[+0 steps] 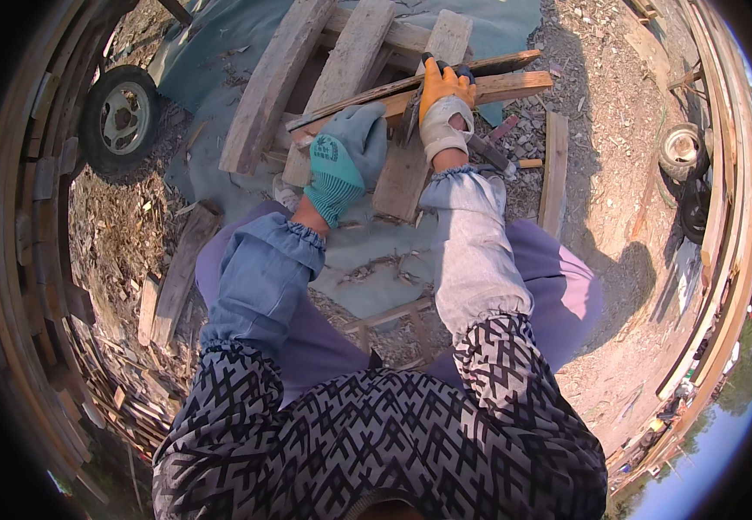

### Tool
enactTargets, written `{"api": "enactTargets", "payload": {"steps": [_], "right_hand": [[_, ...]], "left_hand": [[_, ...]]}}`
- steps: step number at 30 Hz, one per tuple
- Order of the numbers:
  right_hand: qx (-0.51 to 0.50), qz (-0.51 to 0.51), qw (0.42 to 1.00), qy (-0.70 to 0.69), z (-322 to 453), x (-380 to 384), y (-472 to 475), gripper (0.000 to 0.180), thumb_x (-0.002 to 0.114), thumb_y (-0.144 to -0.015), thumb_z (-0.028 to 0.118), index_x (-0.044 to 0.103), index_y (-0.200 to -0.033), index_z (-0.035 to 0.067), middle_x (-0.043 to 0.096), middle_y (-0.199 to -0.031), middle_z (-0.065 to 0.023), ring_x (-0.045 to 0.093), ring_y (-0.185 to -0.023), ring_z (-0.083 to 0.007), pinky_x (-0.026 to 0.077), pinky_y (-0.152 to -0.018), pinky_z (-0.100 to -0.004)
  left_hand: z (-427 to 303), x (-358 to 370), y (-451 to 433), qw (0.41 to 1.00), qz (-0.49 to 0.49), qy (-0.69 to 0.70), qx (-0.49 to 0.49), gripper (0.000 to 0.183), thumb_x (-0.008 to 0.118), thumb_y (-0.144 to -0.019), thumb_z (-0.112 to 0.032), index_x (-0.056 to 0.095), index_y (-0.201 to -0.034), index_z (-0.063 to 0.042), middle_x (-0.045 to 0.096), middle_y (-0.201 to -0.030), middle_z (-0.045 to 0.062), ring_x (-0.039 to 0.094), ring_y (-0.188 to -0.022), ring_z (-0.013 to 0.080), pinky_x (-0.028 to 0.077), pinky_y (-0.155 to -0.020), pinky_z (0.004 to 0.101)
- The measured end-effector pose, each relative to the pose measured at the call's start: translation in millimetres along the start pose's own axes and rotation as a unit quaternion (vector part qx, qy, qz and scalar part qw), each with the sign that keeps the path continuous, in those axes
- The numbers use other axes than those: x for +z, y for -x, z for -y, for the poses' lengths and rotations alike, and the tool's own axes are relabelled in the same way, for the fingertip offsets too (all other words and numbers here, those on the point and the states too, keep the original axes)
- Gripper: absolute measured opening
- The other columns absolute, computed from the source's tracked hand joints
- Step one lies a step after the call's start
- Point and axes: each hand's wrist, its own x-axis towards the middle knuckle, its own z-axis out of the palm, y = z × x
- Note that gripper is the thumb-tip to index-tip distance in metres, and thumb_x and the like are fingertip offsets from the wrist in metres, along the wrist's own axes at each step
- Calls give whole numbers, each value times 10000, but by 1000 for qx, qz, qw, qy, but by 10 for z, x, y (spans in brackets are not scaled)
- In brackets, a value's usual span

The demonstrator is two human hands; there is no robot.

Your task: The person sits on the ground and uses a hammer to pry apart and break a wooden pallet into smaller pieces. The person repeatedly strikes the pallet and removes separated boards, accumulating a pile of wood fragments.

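Observation:
My left hand (348,148), in a teal and grey work glove, closes over the near-left part of a wooden board (512,86). My right hand (446,97), in an orange glove with dark fingertips, grips across that board and a darker, rough-edged wooden strip (502,64) behind it. Both pieces lie slantwise over pale, weathered planks (350,62) set apart like a low pallet. Beside my right wrist a dark metal piece (408,120) shows, partly hidden. A dark metal bar (487,154) and a yellow handle (530,164) lie just right of that wrist.
A blue-green sheet (363,260) covers the ground under the planks. A loose plank (552,175) lies at right, another (184,273) at left. A tyred wheel (120,117) stands at left, a smaller wheel (682,153) at right. Stacked timber (31,260) lines the left side.

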Motion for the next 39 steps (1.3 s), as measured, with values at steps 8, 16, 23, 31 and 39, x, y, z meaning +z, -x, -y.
{"api": "enactTargets", "payload": {"steps": [8,16,23,31,39], "right_hand": [[-36,-16,999,-28,-107,18,1,494,531,-1051,221,499,-1543,245,535,-1542,-146,451,-1465,-397,302,-1247,-522],[-116,-4,993,19,-136,-168,-11,534,631,-992,144,551,-1508,256,622,-1423,-148,540,-1369,-427,393,-1180,-542],[-20,115,961,-252,-700,-483,606,468,452,-1087,294,502,-1545,211,556,-1518,-227,568,-1361,-420,485,-1117,-458],[203,331,595,-704,-641,-101,2205,661,493,-1061,630,625,-1393,74,757,-1095,-146,704,-817,-180,583,-690,-353],[308,336,393,-799,-274,-31,3252,750,472,-1038,703,610,-1328,25,616,-755,0,564,-562,-148,470,-512,-305]], "left_hand": [[-250,504,-106,951,150,62,-263,468,737,-888,-301,647,-1196,39,717,-1105,262,712,-1029,405,558,-891,468],[-212,648,-236,950,220,-134,-174,343,659,-947,-313,642,-1090,-2,722,-996,286,724,-977,433,574,-847,521],[96,481,-282,956,231,-139,-117,278,591,-979,-271,658,-1035,-6,705,-847,292,714,-852,467,556,-772,568],[-120,-74,169,909,395,19,-130,318,618,-989,-325,702,-980,-19,719,-886,253,718,-879,418,552,-802,509],[-304,-483,500,881,468,67,-35,322,640,-972,-372,684,-981,-53,700,-876,224,695,-864,407,522,-788,489]]}}
